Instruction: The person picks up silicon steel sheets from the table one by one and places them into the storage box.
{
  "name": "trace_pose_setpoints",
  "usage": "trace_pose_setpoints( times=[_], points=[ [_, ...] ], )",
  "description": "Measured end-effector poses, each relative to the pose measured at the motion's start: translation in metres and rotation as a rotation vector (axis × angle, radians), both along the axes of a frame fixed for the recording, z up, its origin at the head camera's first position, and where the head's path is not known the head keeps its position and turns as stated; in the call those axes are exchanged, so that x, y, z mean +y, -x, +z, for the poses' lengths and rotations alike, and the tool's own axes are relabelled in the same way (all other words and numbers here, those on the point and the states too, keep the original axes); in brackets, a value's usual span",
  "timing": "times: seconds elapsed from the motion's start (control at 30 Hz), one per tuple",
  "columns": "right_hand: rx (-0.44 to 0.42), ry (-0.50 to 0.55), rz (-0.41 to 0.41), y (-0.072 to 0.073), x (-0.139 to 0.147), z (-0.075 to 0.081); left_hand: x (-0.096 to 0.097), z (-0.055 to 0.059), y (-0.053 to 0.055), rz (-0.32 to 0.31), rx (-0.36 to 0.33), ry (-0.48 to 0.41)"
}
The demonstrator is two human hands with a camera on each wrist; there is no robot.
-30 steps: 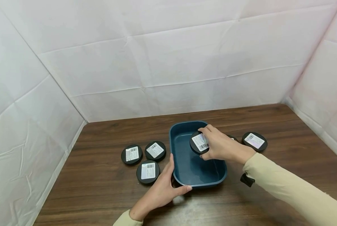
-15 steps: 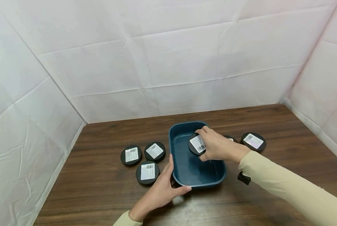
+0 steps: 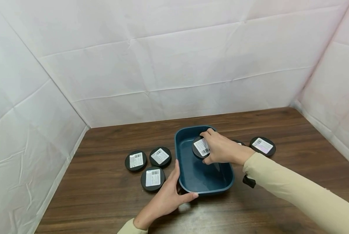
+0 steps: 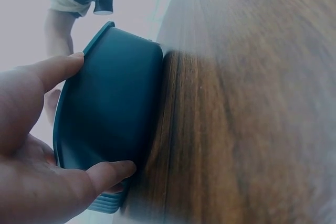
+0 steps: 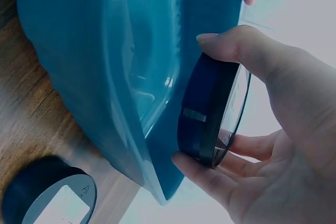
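In the head view my right hand [image 3: 221,148] grips a flat, round black container [image 3: 201,147] by its edge, over the inside of a blue plastic bin [image 3: 203,191]. A white barcode label covers its top. In the right wrist view, thumb and fingers pinch opposite sides of this container [image 5: 207,111], which is tilted and apart from the bin wall. My left hand [image 3: 168,198] holds the bin's near left corner, thumb on the front side and fingers along the left side. The left wrist view has those fingers against the bin's outer wall [image 4: 118,93].
Left of the bin lie several similar black containers [image 3: 153,178] on the wooden table [image 3: 104,195]. Another container [image 3: 263,146] sits at the right, and one more [image 3: 239,142] is partly hidden behind the right hand. White sheeting [image 3: 174,65] closes off the back and sides.
My right hand has moved slightly left over the bin, carrying the black container with it. My left hand and the bin stay in place.
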State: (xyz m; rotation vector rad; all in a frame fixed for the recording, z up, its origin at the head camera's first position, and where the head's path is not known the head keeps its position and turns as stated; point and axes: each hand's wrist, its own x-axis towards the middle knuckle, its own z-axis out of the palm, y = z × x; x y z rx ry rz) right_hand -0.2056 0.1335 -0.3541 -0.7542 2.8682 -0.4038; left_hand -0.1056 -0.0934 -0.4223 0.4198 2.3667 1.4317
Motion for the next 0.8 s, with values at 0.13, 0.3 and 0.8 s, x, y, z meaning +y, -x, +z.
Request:
trace_pose_setpoints(
  times=[0.13,0.3,0.8],
  points=[
    [-0.016,-0.007,0.006,0.002,-0.003,0.0,-0.001,-0.001,0.0,0.001,0.003,-0.002],
    [-0.013,-0.019,0.01,0.005,-0.003,-0.001,0.0,-0.001,0.0,0.0,-0.001,-0.003],
    [-0.021,-0.021,-0.007,0.012,-0.005,-0.001,0.001,0.0,0.0,-0.003,-0.013,-0.024]
  ],
)
